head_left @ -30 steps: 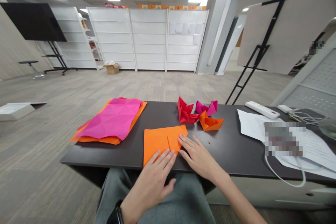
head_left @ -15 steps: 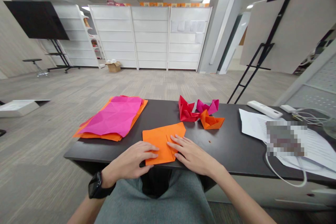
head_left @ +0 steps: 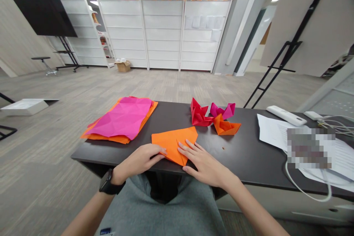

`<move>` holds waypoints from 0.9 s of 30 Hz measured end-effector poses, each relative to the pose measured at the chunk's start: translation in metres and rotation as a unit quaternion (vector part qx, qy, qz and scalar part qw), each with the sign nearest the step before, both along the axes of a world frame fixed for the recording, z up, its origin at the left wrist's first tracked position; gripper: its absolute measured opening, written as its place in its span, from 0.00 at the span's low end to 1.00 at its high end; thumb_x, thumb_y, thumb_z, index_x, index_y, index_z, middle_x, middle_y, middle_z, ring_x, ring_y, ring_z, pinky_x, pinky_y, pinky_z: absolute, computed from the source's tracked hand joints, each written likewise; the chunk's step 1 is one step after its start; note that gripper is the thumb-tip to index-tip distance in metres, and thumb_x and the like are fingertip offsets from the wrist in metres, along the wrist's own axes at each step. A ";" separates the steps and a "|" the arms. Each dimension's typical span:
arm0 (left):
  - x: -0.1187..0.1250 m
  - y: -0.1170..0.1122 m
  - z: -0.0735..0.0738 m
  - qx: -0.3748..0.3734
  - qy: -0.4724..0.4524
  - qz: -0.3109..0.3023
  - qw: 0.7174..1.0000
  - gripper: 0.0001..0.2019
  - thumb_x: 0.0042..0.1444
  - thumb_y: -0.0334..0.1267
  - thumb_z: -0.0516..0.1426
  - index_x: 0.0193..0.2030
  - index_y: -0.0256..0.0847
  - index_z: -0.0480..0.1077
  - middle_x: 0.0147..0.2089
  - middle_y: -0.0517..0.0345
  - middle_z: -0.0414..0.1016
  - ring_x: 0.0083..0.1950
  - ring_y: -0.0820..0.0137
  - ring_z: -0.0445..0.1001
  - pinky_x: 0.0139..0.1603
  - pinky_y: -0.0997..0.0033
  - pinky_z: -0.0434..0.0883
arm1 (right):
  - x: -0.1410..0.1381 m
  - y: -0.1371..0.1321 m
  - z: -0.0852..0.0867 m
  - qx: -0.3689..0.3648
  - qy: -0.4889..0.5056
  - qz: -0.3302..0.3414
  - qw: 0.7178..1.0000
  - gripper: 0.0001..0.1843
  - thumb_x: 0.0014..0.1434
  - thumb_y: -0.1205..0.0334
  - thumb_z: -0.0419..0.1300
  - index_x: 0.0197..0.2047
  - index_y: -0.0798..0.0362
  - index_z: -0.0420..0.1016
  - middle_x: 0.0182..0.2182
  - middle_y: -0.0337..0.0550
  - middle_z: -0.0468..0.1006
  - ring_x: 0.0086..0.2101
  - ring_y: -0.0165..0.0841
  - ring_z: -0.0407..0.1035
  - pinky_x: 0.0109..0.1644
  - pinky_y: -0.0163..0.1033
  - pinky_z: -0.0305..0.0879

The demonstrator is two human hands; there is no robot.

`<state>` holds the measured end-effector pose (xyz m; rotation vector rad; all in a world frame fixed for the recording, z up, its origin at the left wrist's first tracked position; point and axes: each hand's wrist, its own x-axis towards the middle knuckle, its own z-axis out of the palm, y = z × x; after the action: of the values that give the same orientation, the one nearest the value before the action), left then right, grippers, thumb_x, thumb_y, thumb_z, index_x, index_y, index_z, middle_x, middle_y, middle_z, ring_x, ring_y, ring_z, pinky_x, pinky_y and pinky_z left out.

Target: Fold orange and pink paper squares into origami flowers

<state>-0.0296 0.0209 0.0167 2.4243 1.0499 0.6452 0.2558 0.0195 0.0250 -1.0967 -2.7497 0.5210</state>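
A folded sheet of orange paper (head_left: 170,141) lies on the dark table near its front edge. Its lower left corner is turned inward, giving a slanted lower edge. My left hand (head_left: 145,156) is closed at that corner, fingertips on top and thumb below at the edge. My right hand (head_left: 204,164) lies spread on the paper's right part, fingers apart, pressing it down. Beyond it stand folded paper boats: a red boat (head_left: 200,114), a magenta boat (head_left: 223,111) and an orange boat (head_left: 226,126).
A stack of magenta and orange sheets (head_left: 124,118) lies at the table's left. White papers (head_left: 272,132), a white remote-like device (head_left: 286,115) and a looped white cable (head_left: 306,193) lie to the right. The table's front edge (head_left: 129,164) runs close to my lap.
The orange paper's lower left corner has been folded in, and my left hand has closed at it. My right hand stays on the paper. The view has shifted slightly.
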 end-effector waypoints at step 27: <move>0.049 0.038 -0.023 0.004 -0.046 0.123 0.991 0.03 0.63 0.35 0.56 0.43 0.43 0.66 0.45 0.58 0.71 0.49 0.65 0.72 0.54 0.63 0.68 | 0.001 -0.001 -0.005 0.005 0.018 -0.002 1.000 0.36 0.68 0.46 0.52 0.73 0.47 0.46 0.71 0.43 0.51 0.70 0.44 0.41 0.73 0.57 0.36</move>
<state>0.0199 0.0594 -0.0064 2.2678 1.3219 0.8344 0.2571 0.0189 0.0203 -1.0793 -2.7158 0.5215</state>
